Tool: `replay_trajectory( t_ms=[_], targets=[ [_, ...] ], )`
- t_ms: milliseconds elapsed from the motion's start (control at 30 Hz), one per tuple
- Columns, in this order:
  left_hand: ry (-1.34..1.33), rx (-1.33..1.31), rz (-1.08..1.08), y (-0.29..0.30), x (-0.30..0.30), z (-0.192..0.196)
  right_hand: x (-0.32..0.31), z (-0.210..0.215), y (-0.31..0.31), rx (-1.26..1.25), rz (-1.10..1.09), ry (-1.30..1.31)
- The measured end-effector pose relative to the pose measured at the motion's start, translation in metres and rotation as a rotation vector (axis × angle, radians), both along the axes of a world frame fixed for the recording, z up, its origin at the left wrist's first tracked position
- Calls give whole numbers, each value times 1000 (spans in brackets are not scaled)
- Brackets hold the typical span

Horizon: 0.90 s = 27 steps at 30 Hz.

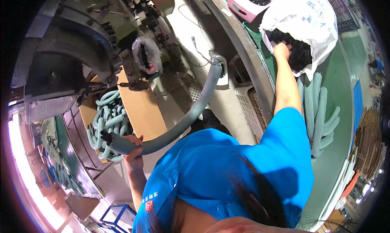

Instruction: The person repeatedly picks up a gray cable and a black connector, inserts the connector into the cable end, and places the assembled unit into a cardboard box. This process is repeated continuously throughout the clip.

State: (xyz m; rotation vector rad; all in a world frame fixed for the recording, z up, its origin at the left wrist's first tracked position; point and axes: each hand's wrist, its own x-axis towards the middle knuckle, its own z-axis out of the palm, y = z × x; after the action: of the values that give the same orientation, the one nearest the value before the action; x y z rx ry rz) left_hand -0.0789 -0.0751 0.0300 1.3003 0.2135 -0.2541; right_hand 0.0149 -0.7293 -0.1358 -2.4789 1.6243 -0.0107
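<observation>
A long grey-green padded tube (178, 129) curves across in front of me, with black pieces showing at both ends. My left hand (133, 149) is closed around it near its lower left end. Its other end rises freely toward the bench. Over on the right, my right hand (282, 51) reaches into the mouth of a white sack (302, 17) full of dark parts (300, 52). Its fingers look curled among them, and what they grip, if anything, is hidden.
Similar tubes (319, 111) lie on the green bench (337, 99), beside a pink container (245, 7) of small black pieces. At left, a cardboard box (142, 107) of bent tubes stands below a dark machine (61, 50). White crates (248, 105) sit beneath the bench edge.
</observation>
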Motion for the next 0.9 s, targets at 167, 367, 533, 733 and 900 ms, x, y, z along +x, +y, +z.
replay_trajectory(
  t_ms=[167, 367, 533, 733, 900],
  targets=[
    [-55, -170, 26, 37, 2, 1, -13, -30, -43, -25, 53, -229],
    [-38, -495, 63, 64, 6, -19, -51, 76, 138, 898, 217, -907],
    [109, -741, 32, 79, 32, -78, -80, 78, 283, 2189, 377, -864],
    [457, 293, 149, 82, 41, -152, -64, 142, 364, 1997, 868, -442],
    [-296, -288, -112, -49, 53, -22, -77, 158, 397, 1936, 1014, -317]
  ],
)
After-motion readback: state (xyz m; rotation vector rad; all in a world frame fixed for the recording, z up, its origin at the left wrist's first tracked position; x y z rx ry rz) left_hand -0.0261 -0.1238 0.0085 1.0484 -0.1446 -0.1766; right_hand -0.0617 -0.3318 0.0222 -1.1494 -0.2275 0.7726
